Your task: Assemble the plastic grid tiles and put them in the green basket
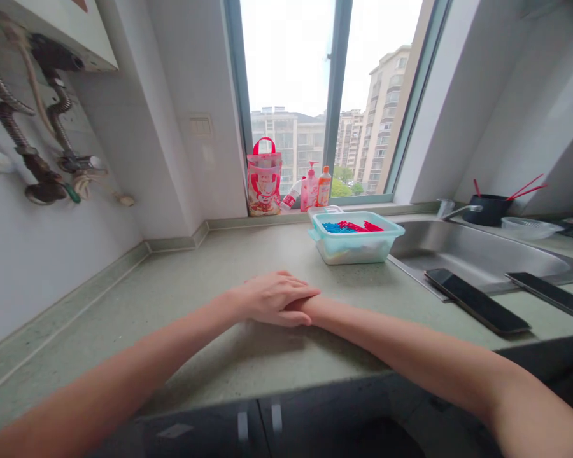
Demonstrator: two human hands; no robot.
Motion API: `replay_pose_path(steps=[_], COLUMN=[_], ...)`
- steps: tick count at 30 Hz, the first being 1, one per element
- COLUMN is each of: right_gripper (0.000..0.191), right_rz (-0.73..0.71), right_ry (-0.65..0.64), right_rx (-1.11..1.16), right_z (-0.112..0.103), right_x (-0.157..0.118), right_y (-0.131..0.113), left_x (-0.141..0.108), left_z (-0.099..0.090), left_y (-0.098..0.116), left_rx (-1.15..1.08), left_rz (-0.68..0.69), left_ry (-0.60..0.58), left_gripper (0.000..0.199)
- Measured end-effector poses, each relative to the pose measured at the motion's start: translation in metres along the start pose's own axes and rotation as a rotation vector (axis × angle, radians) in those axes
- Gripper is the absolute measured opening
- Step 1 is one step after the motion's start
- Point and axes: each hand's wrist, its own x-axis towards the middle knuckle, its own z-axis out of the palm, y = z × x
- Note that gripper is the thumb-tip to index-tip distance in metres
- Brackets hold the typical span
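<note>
My left hand [275,298] lies flat across the back of my right hand on the green-grey countertop [181,299]. Its fingers are stretched out over the right wrist and it holds nothing. Mostly covered is my right hand [304,306], with only the wrist area showing, so its fingers cannot be made out. Just beyond the hands, to the right, stands a light teal plastic basin [358,249]. Inside it are blue pieces [335,227] and red pieces [365,226], too small to name.
Right of the basin is a steel sink [477,245] with a faucet [463,211]. Two dark phone-like slabs [477,302] lie along its front edge. A pink bag [264,184], a pump bottle [310,187] and an orange bottle [324,186] stand on the windowsill. A black pot [487,210] sits behind the sink.
</note>
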Motion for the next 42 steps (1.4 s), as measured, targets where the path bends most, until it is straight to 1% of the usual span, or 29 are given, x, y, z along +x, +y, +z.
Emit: replay_pose_path(steps=[1, 2, 3, 4, 5, 7, 9, 12, 13, 15, 17, 18, 21, 23, 26, 29, 31, 34, 36, 38, 40, 42], right_gripper=[0.041, 0.039, 0.033, 0.03, 0.034, 0.043, 0.041, 0.038, 0.039, 0.047, 0.055, 0.055, 0.05, 0.049, 0.047, 0.044, 0.04, 0.033, 0.034, 0.035, 0.035, 0.033], right_rz=[-0.072, -0.195, -0.326, -0.418, -0.466, -0.457, -0.409, -0.398, -0.387, -0.364, -0.346, -0.329, -0.257, -0.227, -0.255, -0.321, -0.342, -0.325, -0.284, -0.212, -0.134, -0.097], right_ry=[-0.015, -0.062, -0.119, -0.169, -0.212, -0.266, -0.287, -0.304, -0.31, -0.331, -0.35, -0.349, -0.337, -0.355, -0.399, -0.4, -0.376, -0.327, -0.281, -0.204, -0.115, -0.054], right_rx=[0.019, 0.067, 0.126, 0.18, 0.228, 0.304, 0.356, 0.386, 0.376, 0.348, 0.353, 0.371, 0.423, 0.434, 0.436, 0.437, 0.436, 0.389, 0.322, 0.255, 0.223, 0.236], right_z=[-0.004, -0.009, -0.015, -0.02, -0.024, -0.03, -0.032, -0.033, -0.034, -0.038, -0.042, -0.044, -0.044, -0.041, -0.038, -0.038, -0.041, -0.046, -0.051, -0.059, -0.069, -0.078], right_x=[0.0, 0.0, 0.001, 0.002, 0.004, 0.006, 0.006, 0.004, 0.003, 0.001, 0.001, 0.001, 0.004, 0.007, 0.009, 0.011, 0.011, 0.012, 0.013, 0.014, 0.015, 0.016], right_y=[0.002, 0.006, 0.011, 0.016, 0.022, 0.03, 0.034, 0.035, 0.037, 0.043, 0.054, 0.061, 0.08, 0.088, 0.091, 0.088, 0.086, 0.086, 0.088, 0.091, 0.094, 0.097], left_x=[-0.018, -0.037, -0.054, -0.069, -0.08, -0.092, -0.091, -0.078, -0.074, -0.069, -0.067, -0.067, -0.067, -0.067, -0.066, -0.064, -0.062, -0.058, -0.055, -0.053, -0.052, -0.052], left_z=[-0.005, -0.009, -0.012, -0.014, -0.015, -0.015, -0.012, -0.004, -0.002, 0.003, 0.006, 0.007, 0.008, 0.008, 0.008, 0.008, 0.009, 0.012, 0.014, 0.017, 0.019, 0.021], left_y=[-0.019, -0.036, -0.053, -0.067, -0.078, -0.089, -0.089, -0.075, -0.07, -0.064, -0.063, -0.063, -0.067, -0.07, -0.07, -0.067, -0.064, -0.061, -0.06, -0.061, -0.063, -0.066], left_rx=[0.013, 0.023, 0.021, 0.012, 0.007, -0.005, -0.01, -0.015, -0.013, -0.01, -0.011, -0.015, -0.047, -0.077, -0.116, -0.133, -0.147, -0.16, -0.133, -0.101, -0.094, -0.106], left_rz=[-0.008, -0.07, -0.167, -0.245, -0.306, -0.375, -0.385, -0.381, -0.385, -0.395, -0.385, -0.371, -0.329, -0.327, -0.343, -0.34, -0.334, -0.333, -0.328, -0.314, -0.292, -0.275], left_ry=[0.017, 0.072, 0.154, 0.209, 0.219, 0.203, 0.168, 0.16, 0.162, 0.183, 0.2, 0.205, 0.201, 0.204, 0.209, 0.203, 0.217, 0.285, 0.338, 0.371, 0.367, 0.328], left_gripper=[0.058, 0.058, 0.054, 0.052, 0.05, 0.047, 0.049, 0.06, 0.064, 0.069, 0.066, 0.063, 0.053, 0.053, 0.06, 0.055, 0.049, 0.045, 0.046, 0.048, 0.049, 0.05])
